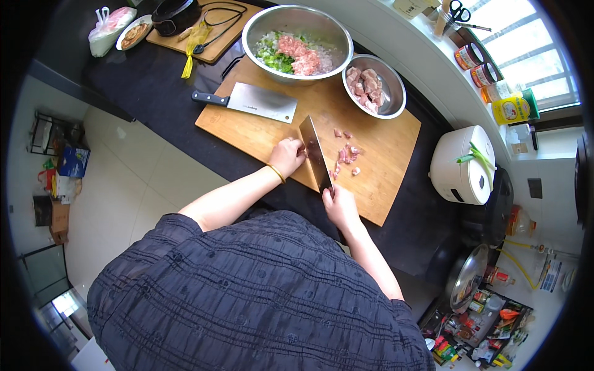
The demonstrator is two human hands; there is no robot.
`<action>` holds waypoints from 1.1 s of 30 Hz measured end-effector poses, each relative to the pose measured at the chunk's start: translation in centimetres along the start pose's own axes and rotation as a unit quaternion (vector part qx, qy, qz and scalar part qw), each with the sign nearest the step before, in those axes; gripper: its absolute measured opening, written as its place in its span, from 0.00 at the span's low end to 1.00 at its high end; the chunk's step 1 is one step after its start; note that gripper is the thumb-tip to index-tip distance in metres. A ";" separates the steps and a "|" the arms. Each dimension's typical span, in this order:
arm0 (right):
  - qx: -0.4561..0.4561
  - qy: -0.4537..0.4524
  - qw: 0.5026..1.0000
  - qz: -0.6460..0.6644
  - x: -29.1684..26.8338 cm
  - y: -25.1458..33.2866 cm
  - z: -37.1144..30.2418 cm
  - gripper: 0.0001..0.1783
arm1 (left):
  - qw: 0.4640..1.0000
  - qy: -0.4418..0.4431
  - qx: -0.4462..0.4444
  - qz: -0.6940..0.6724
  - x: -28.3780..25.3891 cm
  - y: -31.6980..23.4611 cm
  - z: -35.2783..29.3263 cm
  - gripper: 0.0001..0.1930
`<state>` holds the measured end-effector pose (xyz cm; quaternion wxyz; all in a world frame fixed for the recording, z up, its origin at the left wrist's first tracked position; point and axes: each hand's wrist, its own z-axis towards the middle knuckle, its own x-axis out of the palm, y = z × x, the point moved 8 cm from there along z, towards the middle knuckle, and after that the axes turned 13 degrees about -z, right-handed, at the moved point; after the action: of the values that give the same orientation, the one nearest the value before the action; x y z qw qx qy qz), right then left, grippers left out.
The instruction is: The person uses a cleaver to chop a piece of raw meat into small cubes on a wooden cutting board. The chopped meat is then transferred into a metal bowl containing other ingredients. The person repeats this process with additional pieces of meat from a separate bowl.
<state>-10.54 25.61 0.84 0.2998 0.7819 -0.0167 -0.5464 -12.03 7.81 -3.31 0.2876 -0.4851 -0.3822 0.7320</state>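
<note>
In my right hand [340,205] is a cleaver [316,153], its handle wrapped by my fingers and its blade upright on the wooden cutting board [396,154]. Just left of the blade, my left hand [288,157] has its fingers curled down at the board; whatever they hold, if anything, is hidden. Several small pieces of raw meat [346,154] lie right of the blade. A second cleaver [263,102] with a dark handle rests flat at the board's far left. A steel bowl of raw meat chunks [396,94] stands at the far right corner.
A large steel bowl [341,31] with minced meat and chopped greens stands at the board's far edge. A white rice cooker [448,164] with green onions on its lid is to the right. Far left are another board [216,43] with a cable and a plate [125,42].
</note>
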 end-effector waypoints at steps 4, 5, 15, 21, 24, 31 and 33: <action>-0.020 -0.001 0.999 -0.036 0.3 0.5 -0.6 0.11 | 1.000 -0.002 0.002 0.017 0.4 0.7 -0.2 0.07; -0.021 -0.001 0.998 -0.052 0.5 0.5 -0.7 0.11 | 1.000 -0.004 0.002 0.023 0.5 0.8 -0.3 0.07; 0.032 -0.015 0.999 -0.010 2.3 -0.2 4.1 0.12 | 0.999 0.001 0.051 -0.006 0.4 -0.7 -0.8 0.05; 0.093 -0.033 0.982 0.162 -2.3 -2.4 1.8 0.10 | 1.000 0.016 -0.016 0.006 0.5 0.0 0.2 0.06; 0.105 -0.044 0.978 0.173 -3.8 -3.1 1.1 0.09 | 0.999 0.003 0.030 0.026 0.9 -2.4 1.1 0.08; 0.105 -0.015 0.991 0.080 -2.3 -3.4 0.5 0.14 | 0.995 0.043 0.072 0.050 3.2 -3.0 2.0 0.05; 0.086 -0.013 0.995 0.046 -2.4 -2.4 0.4 0.13 | 0.998 0.040 0.045 0.036 2.5 -2.3 2.0 0.05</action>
<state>-12.53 28.23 1.62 0.2559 0.7963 -0.1033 -0.5383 -14.73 10.43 -2.15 0.2974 -0.5138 -0.3198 0.7385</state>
